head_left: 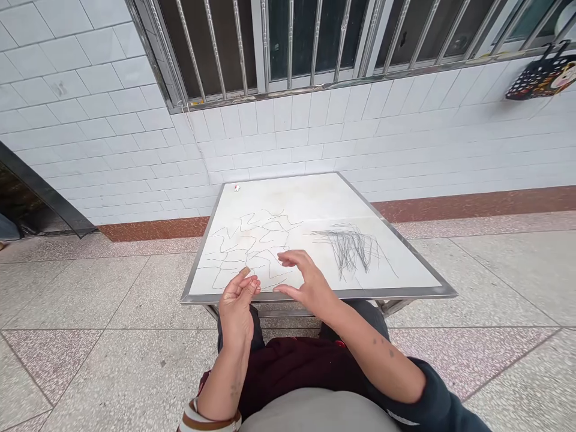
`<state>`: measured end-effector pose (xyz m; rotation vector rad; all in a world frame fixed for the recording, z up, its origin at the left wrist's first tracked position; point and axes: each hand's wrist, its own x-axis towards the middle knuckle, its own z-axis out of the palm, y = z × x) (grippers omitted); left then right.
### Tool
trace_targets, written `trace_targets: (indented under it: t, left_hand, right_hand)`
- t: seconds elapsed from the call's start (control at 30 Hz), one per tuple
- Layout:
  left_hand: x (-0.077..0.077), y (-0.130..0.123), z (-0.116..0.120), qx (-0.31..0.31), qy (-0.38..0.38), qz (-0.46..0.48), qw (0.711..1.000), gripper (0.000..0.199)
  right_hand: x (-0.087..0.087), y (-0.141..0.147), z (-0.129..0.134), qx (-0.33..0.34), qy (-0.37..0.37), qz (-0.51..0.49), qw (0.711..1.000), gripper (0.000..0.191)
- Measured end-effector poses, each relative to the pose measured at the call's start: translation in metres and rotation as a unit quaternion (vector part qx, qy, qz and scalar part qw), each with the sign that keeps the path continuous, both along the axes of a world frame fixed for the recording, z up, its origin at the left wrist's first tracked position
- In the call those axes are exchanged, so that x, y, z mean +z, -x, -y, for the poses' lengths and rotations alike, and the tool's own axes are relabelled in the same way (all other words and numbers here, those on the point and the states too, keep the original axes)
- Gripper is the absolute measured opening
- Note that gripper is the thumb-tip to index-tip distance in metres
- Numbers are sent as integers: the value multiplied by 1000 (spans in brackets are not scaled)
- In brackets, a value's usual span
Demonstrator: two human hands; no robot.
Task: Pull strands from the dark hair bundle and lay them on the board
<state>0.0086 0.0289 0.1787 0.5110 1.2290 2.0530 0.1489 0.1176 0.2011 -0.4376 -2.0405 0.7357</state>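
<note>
Pinches left fingers (249, 291) over table's (310, 192) front edge, cannot tell if gripping anything; spreads right fingers (297, 258) near thin strands (353, 247).

gap between left hand (239, 295) and right hand (310, 285), strand pile (353, 249) beyond

A metal-edged white table (292, 198) bears scattered wavy strands (252, 240) beside a dark tangled pile (353, 249).

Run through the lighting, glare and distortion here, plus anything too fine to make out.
Head view: soft, even light, no hard shadows on the white, metal-edged table; small highlights on the silver metal window bars, which fan outward, suggesting wide-angle distortion; thin dark strands blur together where heaped; whether the left hand pinches one is too fine to tell.
</note>
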Motion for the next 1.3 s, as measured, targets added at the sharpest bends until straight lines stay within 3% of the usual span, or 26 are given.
trace_targets:
  t: [0.1, 0.17, 0.3, 0.37, 0.53, 0.73, 0.9, 0.97, 1.13, 1.3]
  left_hand:
    - [4, -3, -1, 17, 8, -4, 1000, 41]
    - [4, -6, -2, 19, 10, -13, 1000, 42]
    - [-1, -13, -5, -3, 3, -29, 1000, 40]
    - [-3, -14, -5, -16, 3, -36, 999, 39]
    - [1, -20, -3, -38, 20, -71, 997, 51]
    - [6, -35, -3, -92, 16, -87, 992, 77]
    - [10, -20, 2, -157, 40, -106, 981, 70]
    - [17, -6, 4, -125, 34, -108, 986, 60]
    - [27, 16, 5, 23, 18, -122, 992, 37]
    - [21, 3, 1, 42, 44, -136, 989, 29]
  right_hand:
    - [-12, 4, 4, 40, 167, -31, 985, 58]
    - [-19, 11, 10, 98, 259, -35, 960, 45]
    - [-27, 21, 21, 154, 345, -67, 923, 20]
    - [-26, 21, 23, 125, 351, -78, 925, 21]
    - [-17, 18, 20, 39, 278, -75, 957, 20]
    - [-17, 23, 17, 40, 382, -141, 913, 18]
    - [-23, 18, 11, 19, 383, -141, 913, 14]
    - [-24, 14, 9, 32, 396, -131, 908, 14]
    - [-26, 10, 11, 65, 460, -116, 878, 24]
    - [-20, 8, 15, 77, 497, -173, 847, 28]
